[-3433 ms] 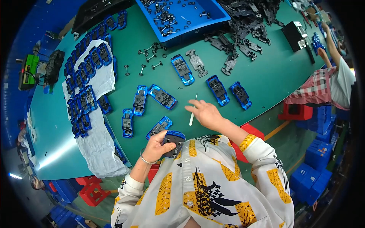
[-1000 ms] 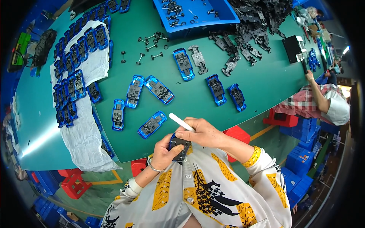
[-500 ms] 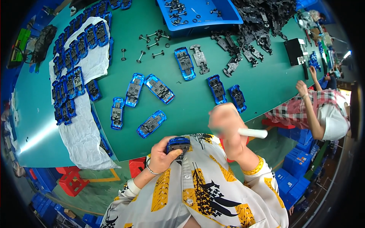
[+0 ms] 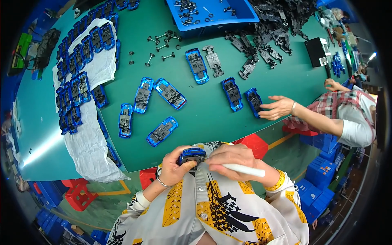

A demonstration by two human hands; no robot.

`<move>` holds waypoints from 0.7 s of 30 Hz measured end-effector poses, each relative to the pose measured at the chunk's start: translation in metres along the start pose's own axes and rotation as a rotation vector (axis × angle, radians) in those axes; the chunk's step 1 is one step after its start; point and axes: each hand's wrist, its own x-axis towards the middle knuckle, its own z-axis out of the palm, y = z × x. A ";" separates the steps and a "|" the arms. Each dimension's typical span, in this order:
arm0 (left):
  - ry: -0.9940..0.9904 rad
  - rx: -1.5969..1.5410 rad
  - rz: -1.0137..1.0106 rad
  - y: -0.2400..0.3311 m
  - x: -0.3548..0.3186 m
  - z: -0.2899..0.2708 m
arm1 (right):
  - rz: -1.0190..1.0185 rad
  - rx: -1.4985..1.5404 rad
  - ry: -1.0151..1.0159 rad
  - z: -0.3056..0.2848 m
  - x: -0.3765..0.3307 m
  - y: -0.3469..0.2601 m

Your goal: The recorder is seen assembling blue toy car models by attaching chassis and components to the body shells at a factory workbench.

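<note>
Toy car body (image 4: pixel 192 154), blue and small, sits low in the middle of the frame, held close to the chest off the green desk (image 4: pixel 204 118). Left hand (image 4: pixel 173 165) has its fingers curled around it; to its right, right hand (image 4: pixel 234 161) pinches a white pen-like tool (image 4: pixel 243 170) with the tip at the car. The step looks like fine work on the body; next calls for a steady tip and firm hold.
</note>
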 end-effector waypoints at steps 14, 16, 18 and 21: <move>0.036 0.014 -0.022 -0.004 -0.001 0.001 | -0.225 -0.181 0.035 0.001 -0.005 0.009; 0.040 -0.059 -0.083 0.001 -0.001 0.001 | -0.021 -0.014 0.057 -0.015 -0.003 0.007; 0.035 -0.048 -0.075 0.001 -0.002 0.001 | 0.109 -0.048 0.028 -0.011 0.004 -0.003; 0.016 -0.015 -0.065 0.000 -0.003 0.002 | 0.516 0.041 -0.086 0.012 0.009 -0.008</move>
